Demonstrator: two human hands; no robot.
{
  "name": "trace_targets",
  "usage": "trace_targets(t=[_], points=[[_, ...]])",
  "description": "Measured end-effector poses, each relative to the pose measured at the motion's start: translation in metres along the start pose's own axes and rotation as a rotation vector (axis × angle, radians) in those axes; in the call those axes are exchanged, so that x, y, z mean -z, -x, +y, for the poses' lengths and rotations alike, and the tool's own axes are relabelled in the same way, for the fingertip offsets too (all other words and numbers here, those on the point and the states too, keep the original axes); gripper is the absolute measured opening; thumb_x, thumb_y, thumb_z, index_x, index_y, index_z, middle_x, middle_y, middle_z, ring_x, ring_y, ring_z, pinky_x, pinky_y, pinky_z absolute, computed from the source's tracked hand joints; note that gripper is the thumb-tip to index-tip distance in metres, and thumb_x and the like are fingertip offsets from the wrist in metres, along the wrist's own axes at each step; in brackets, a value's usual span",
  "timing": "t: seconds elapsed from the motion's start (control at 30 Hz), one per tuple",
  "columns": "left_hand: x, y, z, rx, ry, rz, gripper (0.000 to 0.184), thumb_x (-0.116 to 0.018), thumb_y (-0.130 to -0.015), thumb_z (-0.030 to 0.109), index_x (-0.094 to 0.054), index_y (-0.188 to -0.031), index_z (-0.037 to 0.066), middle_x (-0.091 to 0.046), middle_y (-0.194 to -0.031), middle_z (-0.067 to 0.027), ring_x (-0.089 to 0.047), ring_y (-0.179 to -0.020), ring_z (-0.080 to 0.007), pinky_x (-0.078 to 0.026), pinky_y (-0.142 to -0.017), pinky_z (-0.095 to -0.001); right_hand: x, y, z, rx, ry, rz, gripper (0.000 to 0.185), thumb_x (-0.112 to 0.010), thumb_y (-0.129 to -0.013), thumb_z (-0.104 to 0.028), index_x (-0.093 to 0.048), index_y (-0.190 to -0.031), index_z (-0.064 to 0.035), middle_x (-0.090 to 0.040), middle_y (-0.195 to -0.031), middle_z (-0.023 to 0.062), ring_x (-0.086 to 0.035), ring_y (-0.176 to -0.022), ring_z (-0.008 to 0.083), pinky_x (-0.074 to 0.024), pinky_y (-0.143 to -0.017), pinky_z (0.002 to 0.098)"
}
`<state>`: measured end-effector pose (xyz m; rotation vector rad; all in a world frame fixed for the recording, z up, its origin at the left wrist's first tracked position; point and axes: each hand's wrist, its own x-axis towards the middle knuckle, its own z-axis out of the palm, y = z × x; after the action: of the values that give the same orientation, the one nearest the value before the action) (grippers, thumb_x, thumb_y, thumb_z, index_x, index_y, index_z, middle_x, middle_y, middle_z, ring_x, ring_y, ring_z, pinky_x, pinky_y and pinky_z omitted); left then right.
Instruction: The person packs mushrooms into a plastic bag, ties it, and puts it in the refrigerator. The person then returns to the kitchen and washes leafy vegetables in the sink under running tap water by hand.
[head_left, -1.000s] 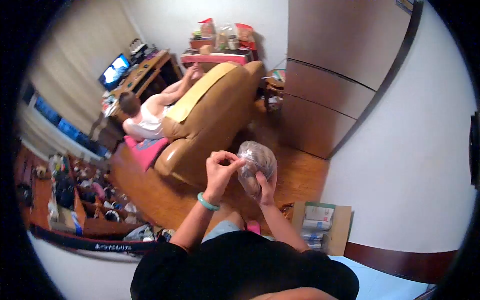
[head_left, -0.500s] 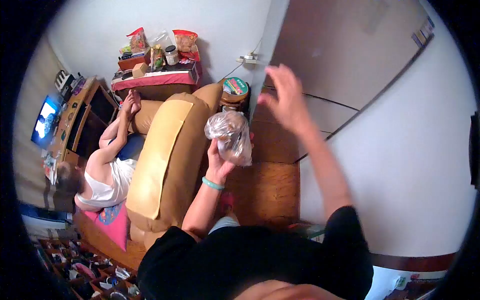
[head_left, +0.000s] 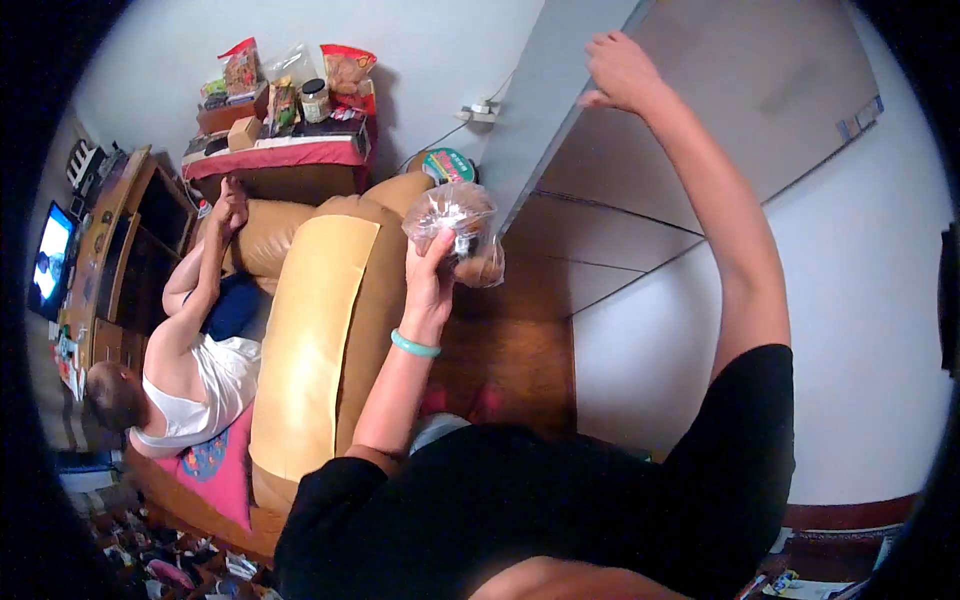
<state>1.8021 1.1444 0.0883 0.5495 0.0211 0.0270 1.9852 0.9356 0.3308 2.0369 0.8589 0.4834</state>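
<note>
My left hand [head_left: 430,280] is closed around a clear plastic bag [head_left: 455,215] with brown, rounded contents that I cannot name. A pale green bangle [head_left: 415,344] circles that wrist. My right hand [head_left: 630,78] is raised at the front edge of a tall grey-brown refrigerator [head_left: 720,110], fingers bent over the door edge and thumb lower down. The refrigerator doors look shut, with dark seams between the panels.
Left of me is a tan sofa [head_left: 375,260] with a yellow cover, where a person in a white top [head_left: 205,390] reclines. Behind it, a cloth-covered stand [head_left: 290,158] holds snack bags and a jar [head_left: 315,100]. A lit screen [head_left: 52,255] stands far left.
My right hand has moved up and right to the refrigerator's edge, its fingers now bent. My left hand has raised the bag slightly. The view has shifted a little.
</note>
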Motion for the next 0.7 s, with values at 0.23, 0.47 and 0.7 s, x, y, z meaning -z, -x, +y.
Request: trace_targets(t=[0.23,0.47,0.7], points=[[-0.009,0.009,0.006,0.01,0.044,-0.026,0.053,-0.062,-0.081,0.017,-0.037,-0.126,0.008,-0.048,-0.12,-0.0065,-0.047,-0.11,-0.0201,-0.038,-0.094,-0.036,-0.002,0.007,-0.022,-0.142,-0.067,0.114,0.073,-0.035,-0.079,-0.066,-0.067,-0.064,-0.0018,-0.06,-0.069,0.0085,-0.052,-0.086,0.0234,-0.0376,-0.081,0.0364],[-0.024,-0.011,-0.005,0.285,0.251,-0.145,0.046,-0.055,-0.087,0.028,-0.041,-0.125,0.006,-0.05,-0.12,-0.0079,-0.049,-0.111,-0.0221,-0.043,-0.094,-0.0397,0.067,0.138,-0.067,-0.194,-0.258,0.491,0.03,-0.069,-0.065,-0.03,-0.06,-0.074,-0.0034,-0.054,-0.085,0.0091,-0.05,-0.091,0.0241,-0.0338,-0.091,0.0396],[-0.093,-0.042,-0.023,0.472,0.193,-0.395,0.045,-0.054,-0.087,0.028,-0.041,-0.124,0.005,-0.05,-0.12,-0.0087,-0.05,-0.11,-0.0241,-0.042,-0.094,-0.0415,0.053,0.311,-0.138,-0.957,-0.387,0.85,0.074,-0.068,-0.064,-0.05,-0.044,-0.119,-0.0083,-0.033,-0.127,0.0165,-0.033,-0.116,0.0311,-0.0251,-0.099,0.0469]])
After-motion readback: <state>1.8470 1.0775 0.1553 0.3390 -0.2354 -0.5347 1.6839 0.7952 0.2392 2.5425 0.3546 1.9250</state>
